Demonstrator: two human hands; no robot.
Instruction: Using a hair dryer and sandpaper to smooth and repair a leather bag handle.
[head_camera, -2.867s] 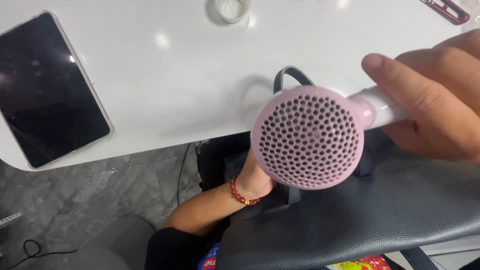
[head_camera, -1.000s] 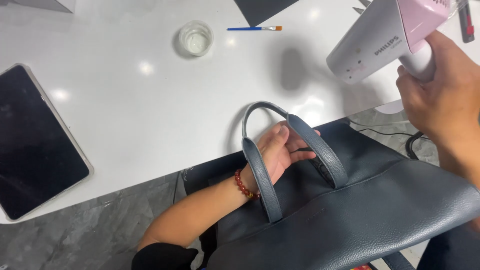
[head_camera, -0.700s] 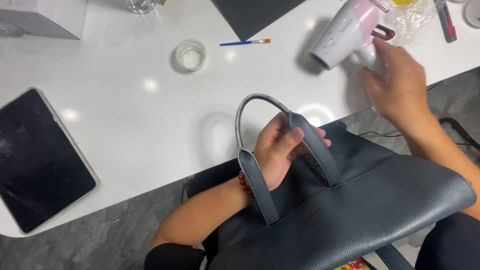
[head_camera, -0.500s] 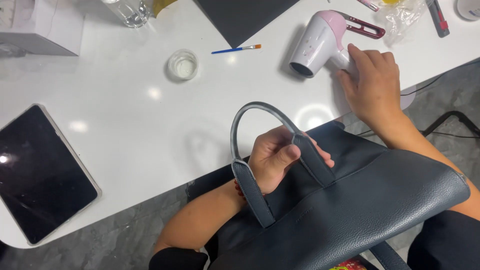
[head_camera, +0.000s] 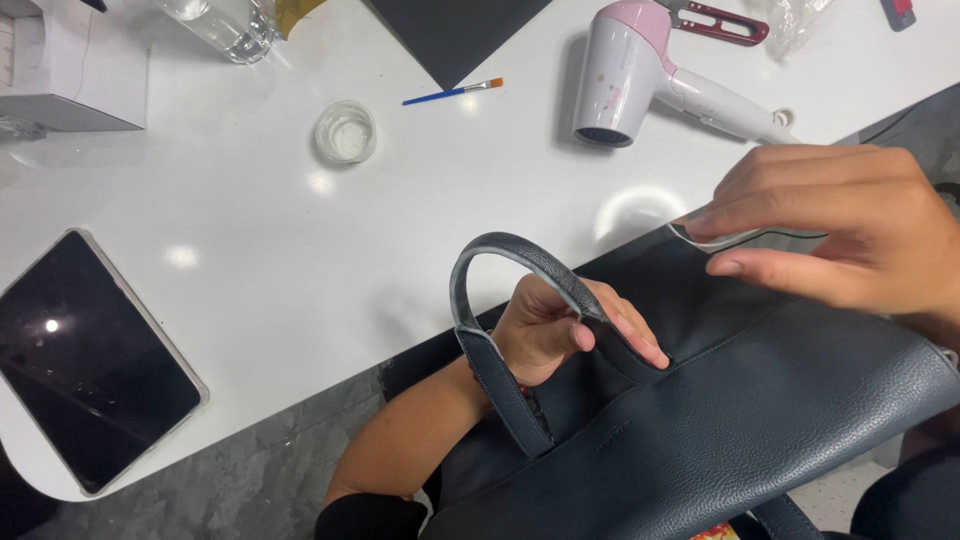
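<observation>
Left hand (head_camera: 545, 335) grip closed on bag handle (head_camera: 500, 250), propping it upright. Right hand (head_camera: 850, 225) grip open above bag (head_camera: 780, 400), fingers spread; dryer (head_camera: 640, 65) on desk (head_camera: 250, 240) beyond it.

Bare hands, left hand (head_camera: 545, 335), right hand (head_camera: 840, 225); black sleeve at left elbow.

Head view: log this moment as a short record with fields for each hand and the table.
left hand: passed through the arched handle of the dark navy leather bag, fingers curled on the strap
right hand: hovering over the bag's upper edge, fingers extended
hair dryer: white and pink hair dryer lying on the white table
other items: black tablet, small glass dish, blue-handled brush
</observation>
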